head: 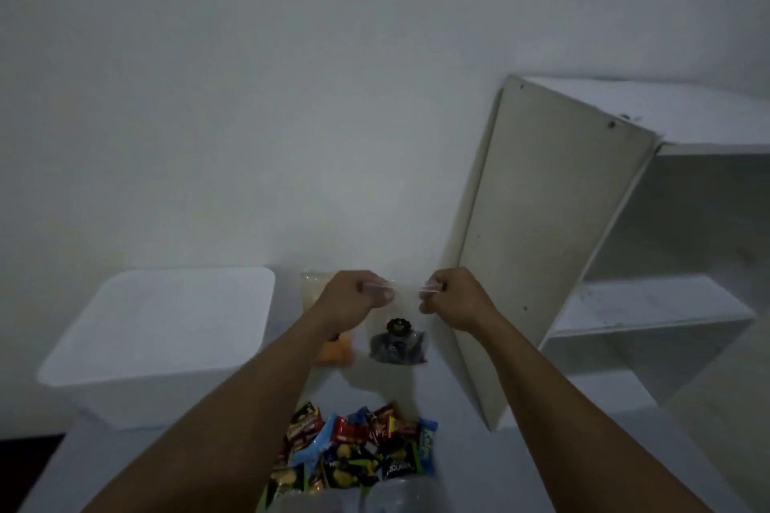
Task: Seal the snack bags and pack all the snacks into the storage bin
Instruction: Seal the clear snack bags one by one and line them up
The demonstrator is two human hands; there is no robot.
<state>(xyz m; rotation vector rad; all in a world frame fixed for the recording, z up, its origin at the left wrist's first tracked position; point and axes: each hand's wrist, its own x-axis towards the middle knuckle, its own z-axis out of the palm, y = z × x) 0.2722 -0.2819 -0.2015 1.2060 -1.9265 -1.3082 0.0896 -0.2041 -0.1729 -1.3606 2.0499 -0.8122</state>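
At frame centre, fingers of the left hand [358,298] and right hand [454,296] pinch the bag [396,339] by its top strip, the correct hold for film judged light, limp and slippery.

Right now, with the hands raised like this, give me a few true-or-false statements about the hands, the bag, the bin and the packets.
1. Both the left hand and the right hand pinch the top edge of the clear bag. True.
2. The clear bag is empty. False: dark snacks sit at its bottom.
3. The white bin stands to the right of the hands. False: it stands to their left.
4. The snack packets lie in a pile between the forearms. True.
5. The snack packets are already in the bin. False: they lie on the table.
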